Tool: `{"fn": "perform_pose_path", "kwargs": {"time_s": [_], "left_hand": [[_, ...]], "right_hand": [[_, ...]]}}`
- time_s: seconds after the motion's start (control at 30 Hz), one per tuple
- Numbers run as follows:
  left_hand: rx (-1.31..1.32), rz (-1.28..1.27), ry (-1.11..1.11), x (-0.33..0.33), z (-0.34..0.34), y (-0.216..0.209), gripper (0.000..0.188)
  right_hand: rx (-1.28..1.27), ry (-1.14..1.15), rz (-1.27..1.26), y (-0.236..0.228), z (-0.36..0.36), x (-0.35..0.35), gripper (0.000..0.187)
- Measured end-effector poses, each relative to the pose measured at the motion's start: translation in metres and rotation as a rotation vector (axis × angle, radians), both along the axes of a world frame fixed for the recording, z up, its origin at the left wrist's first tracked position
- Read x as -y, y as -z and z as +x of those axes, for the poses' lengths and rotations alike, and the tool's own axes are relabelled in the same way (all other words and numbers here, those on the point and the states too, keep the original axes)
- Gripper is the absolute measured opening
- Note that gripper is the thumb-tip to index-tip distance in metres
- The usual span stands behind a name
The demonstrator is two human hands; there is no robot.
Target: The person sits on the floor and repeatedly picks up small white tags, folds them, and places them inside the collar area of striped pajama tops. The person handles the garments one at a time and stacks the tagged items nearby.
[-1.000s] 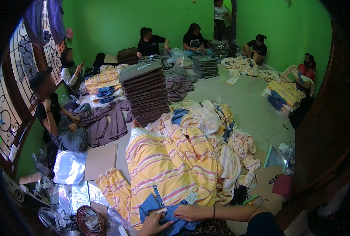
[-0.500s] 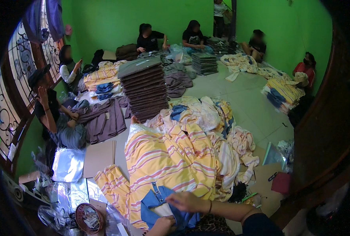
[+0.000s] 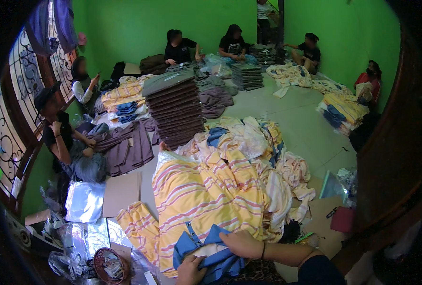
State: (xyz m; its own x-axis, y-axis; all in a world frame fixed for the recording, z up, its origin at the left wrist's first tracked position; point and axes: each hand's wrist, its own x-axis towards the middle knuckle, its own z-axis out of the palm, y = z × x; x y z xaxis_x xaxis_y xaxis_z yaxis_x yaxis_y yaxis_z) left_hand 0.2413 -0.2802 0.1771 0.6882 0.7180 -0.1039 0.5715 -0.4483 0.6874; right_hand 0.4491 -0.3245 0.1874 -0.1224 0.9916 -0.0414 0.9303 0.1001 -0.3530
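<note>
The blue collar [image 3: 184,246] of the striped shirt [image 3: 196,202] was grasped at its left by the fingers of the left hand [image 3: 191,271] and at its right by those of the right hand [image 3: 242,244], apparently so that the neck was spread open. The shirt was laid directly before the body, presumably for easy reach. Yellow, pink and white stripes were slightly rumpled; pale lining was exposed inside the collar.

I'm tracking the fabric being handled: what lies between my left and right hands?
In the head view, blue cloth and a whitish piece lie between the left hand and right hand.
</note>
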Motion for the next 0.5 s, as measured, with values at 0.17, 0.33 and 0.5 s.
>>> {"fn": "perform_pose_path", "kwargs": {"time_s": [0.17,0.33,0.5], "left_hand": [[-0.115,0.282,0.127,0.005,0.009,0.006,0.025],[0.157,0.200,0.138,0.007,-0.002,0.024,0.028],[0.244,0.180,0.011,0.014,-0.007,0.034,0.031]], "right_hand": [[-0.122,-0.164,0.245,0.023,-0.028,-0.018,0.019],[-0.461,-0.176,-0.066,0.057,-0.036,-0.030,0.017],[-0.413,-0.267,-0.217,0.057,-0.025,-0.019,0.014]]}}
